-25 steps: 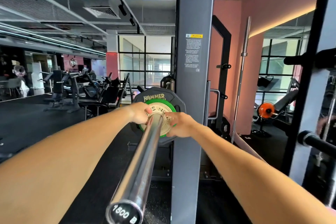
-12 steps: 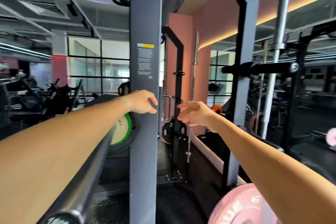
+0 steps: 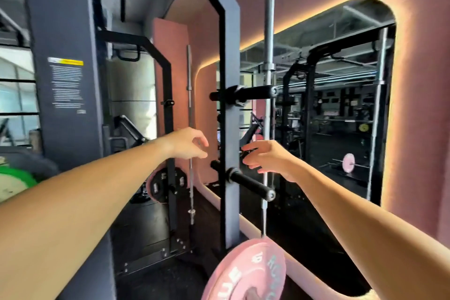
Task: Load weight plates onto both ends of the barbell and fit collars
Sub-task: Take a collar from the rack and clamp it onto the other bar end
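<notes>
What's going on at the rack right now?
A person is reaching both bare hands toward the rack upright. The left hand and right hand are empty, fingers loosely curled, near a small dark clip on the upright, possibly a collar. The green plate sits at the far left; a pink plate hangs below.

Green weight plate [image 3: 14, 178] at left edge, upright.

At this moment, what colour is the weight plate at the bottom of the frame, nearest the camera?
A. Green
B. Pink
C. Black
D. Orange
B. The pink plate fills the bottom centre below the right hand; a green plate shows only at the left edge, beyond the left forearm.
</notes>
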A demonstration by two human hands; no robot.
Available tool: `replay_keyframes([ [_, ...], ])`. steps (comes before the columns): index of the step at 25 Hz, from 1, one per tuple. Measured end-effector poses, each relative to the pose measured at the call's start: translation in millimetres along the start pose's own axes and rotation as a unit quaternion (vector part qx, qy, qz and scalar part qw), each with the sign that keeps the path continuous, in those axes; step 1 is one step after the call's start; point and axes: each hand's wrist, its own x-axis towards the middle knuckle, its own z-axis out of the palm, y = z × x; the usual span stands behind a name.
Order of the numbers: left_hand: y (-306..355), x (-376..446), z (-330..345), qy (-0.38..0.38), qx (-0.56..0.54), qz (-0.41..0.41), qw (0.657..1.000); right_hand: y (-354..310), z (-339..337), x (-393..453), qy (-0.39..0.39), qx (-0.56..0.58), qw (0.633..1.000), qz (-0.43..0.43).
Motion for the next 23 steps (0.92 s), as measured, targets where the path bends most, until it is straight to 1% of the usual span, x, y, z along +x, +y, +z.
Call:
replay_keyframes([
  [2, 27.0, 24.5, 19.1, 0.000, -0.021, 0.007, 1.000, 24.8, -37.1, 0.4, 0.003, -0.005, 1.000, 0.007],
  [5, 61.1, 61.0, 43.3, 0.009, -0.038, 0.002, 0.999, 60.8, -91.3, 11.9, 0.034, -0.003, 0.999, 0.016],
  [8, 81.8, 96.2, 56.7, 0.044, -0.079, -0.012, 0.996, 88.6, -125.1, 33.7, 0.064, 0.062, 0.996, 0.024],
  [12, 85.9, 134.1, 56.7, 0.111, -0.132, -0.029, 0.985, 104.5, -134.7, 75.5, 0.061, 0.152, 0.986, 0.035],
  [18, 54.0, 203.6, 33.2, 0.224, -0.136, -0.049, 0.964, 100.6, -128.1, 165.5, 0.026, 0.288, 0.957, 0.017],
  [21, 34.8, 243.4, 20.6, 0.255, -0.170, -0.058, 0.950, 88.1, -124.1, 219.0, 0.001, 0.332, 0.943, 0.001],
  [23, 25.2, 272.5, 13.5, 0.256, -0.191, -0.065, 0.945, 75.2, -119.9, 255.7, -0.014, 0.341, 0.940, -0.004],
])
